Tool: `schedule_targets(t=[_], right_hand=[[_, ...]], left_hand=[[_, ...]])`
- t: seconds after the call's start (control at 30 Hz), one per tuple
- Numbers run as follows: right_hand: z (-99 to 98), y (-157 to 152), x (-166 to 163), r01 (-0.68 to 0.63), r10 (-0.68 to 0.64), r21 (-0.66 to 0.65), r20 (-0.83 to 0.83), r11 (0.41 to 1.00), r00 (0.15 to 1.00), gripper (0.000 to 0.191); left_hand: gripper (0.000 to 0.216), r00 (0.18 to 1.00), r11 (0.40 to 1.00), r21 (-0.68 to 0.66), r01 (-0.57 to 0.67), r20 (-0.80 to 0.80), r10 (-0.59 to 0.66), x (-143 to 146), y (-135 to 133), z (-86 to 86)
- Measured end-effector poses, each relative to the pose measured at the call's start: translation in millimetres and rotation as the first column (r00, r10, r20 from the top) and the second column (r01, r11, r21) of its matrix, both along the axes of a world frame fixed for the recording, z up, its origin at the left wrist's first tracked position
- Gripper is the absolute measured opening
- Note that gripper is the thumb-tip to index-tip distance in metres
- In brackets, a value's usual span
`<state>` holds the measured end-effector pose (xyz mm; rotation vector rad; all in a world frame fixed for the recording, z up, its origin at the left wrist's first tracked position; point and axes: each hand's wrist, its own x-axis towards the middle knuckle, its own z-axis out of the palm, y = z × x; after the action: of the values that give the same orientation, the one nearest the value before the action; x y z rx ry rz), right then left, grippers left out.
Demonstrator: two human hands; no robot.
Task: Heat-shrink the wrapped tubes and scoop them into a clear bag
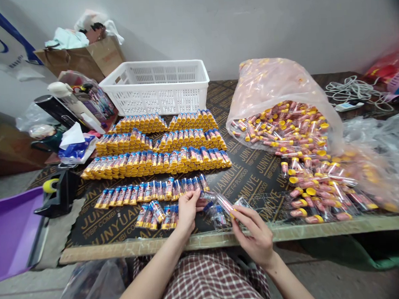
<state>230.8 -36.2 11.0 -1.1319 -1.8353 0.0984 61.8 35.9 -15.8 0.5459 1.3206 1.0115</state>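
My right hand [253,231] pinches a slim clear tube [225,203] with pink contents near its yellow-capped end. To its left, my left hand [188,209] has thumb and fingers closed on a piece of clear plastic film [207,195] at the tube's far end. Below the tube lie clear pieces with dark blue parts [218,216], too blurred to name. Beside my left hand rests a small group of tubes with blue and yellow ends [145,216]. A row of similar tubes [128,194] lies just beyond.
Stacked rows of tubes [130,164] fill the table's left middle, before a white plastic basket [159,96]. A large clear bag [272,81] spills yellow-capped tubes [303,162] on the right. A tape dispenser [63,190] and purple tray [16,226] stand left.
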Motion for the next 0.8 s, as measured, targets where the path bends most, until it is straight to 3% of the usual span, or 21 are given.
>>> schedule_targets(t=[0.07, 0.17, 0.27, 0.33, 0.43, 0.53, 0.67, 0.8], right_hand=[[0.6, 1.4, 1.7, 0.038, -0.038, -0.004, -0.019, 0.999, 0.999, 0.05], [-1.8, 3.4, 5.5, 0.065, -0.066, -0.021, -0.019, 0.998, 0.998, 0.051], [-5.0, 4.1, 10.0, 0.091, -0.091, -0.041, -0.009, 0.995, 0.996, 0.053], [-5.5, 3.8, 11.9, 0.104, -0.105, -0.047, -0.015, 0.993, 0.994, 0.054], [-3.4, 2.4, 11.1, 0.107, -0.109, -0.046, -0.035, 0.993, 0.993, 0.052], [-0.7, 1.3, 6.7, 0.089, -0.09, -0.027, -0.052, 0.996, 0.995, 0.049], [0.1, 2.0, 1.0, 0.089, -0.089, -0.007, -0.062, 0.996, 0.994, 0.049], [1.7, 2.8, -2.7, 0.079, -0.078, 0.002, -0.07, 0.997, 0.994, 0.05]], left_hand=[[0.038, 0.996, 0.998, 0.041, 0.05, -0.073, -0.047, 2.0, -2.9, -2.4], [0.031, 0.917, 0.937, 0.262, 0.232, -0.381, -0.121, 5.7, -9.0, -4.5], [0.019, 0.792, 0.824, 0.418, 0.382, -0.608, -0.059, 7.1, -11.7, -2.4], [0.017, 0.777, 0.81, 0.442, 0.386, -0.629, -0.028, 5.9, -9.4, 0.0], [0.019, 0.864, 0.889, 0.384, 0.249, -0.502, -0.025, 2.6, -1.2, 3.6], [0.027, 0.977, 0.968, 0.249, 0.031, -0.21, 0.023, 0.3, 6.8, 8.3], [0.036, 0.992, 0.989, 0.089, -0.116, 0.064, 0.11, -1.1, 10.3, 16.1], [0.038, 0.985, 0.99, 0.042, -0.131, 0.12, 0.125, -0.9, 7.6, 18.3]])
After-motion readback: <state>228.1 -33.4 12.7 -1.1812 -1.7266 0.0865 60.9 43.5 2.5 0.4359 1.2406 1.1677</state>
